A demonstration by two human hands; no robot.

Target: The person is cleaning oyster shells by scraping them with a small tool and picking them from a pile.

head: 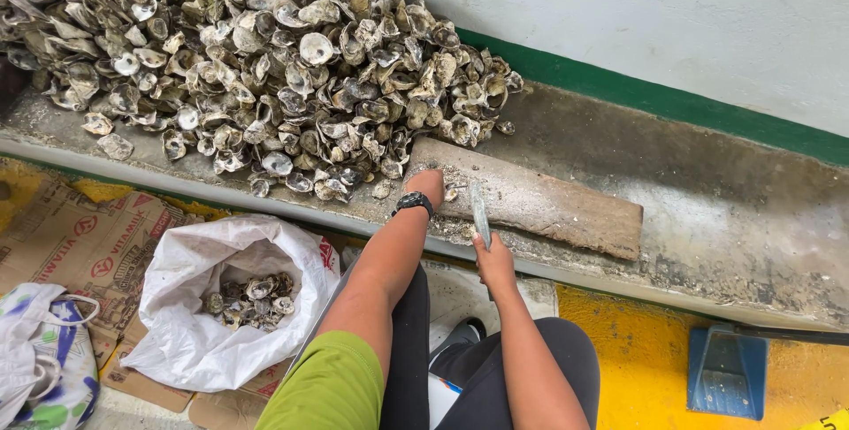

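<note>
**Oysters worked at a wooden board beside a heap of shells**

A left hand [426, 184], with a black wristwatch [413, 203] worn on the wrist, is rested at the near left end of a worn wooden board [548, 205]; the hand is seen from behind, so it cannot be told whether its fingers are spread or closed on anything; small pale shell fragments [453, 191] are seen on the board just beside it. A right hand [493, 258] is closed around the handle of a flat metal knife [479, 209]; the blade is pointed away from the body and is laid over the near edge of the board, close to the left hand. The board is set on a grey concrete ledge [725, 218], which is backed by a pale wall with a green stripe [654, 98]. A large heap of empty oyster shells [256, 68] is piled on the ledge to the left, its edge touching the far left corner of the board. Below the ledge, a white sack [203, 333] is stood open on flattened cardboard [80, 235]; more oysters [252, 297] are held inside it. A patterned cloth bag [44, 368] is seen at the lower left; a blue dustpan [727, 372] is laid on the yellow floor [637, 359] at the lower right.
</note>
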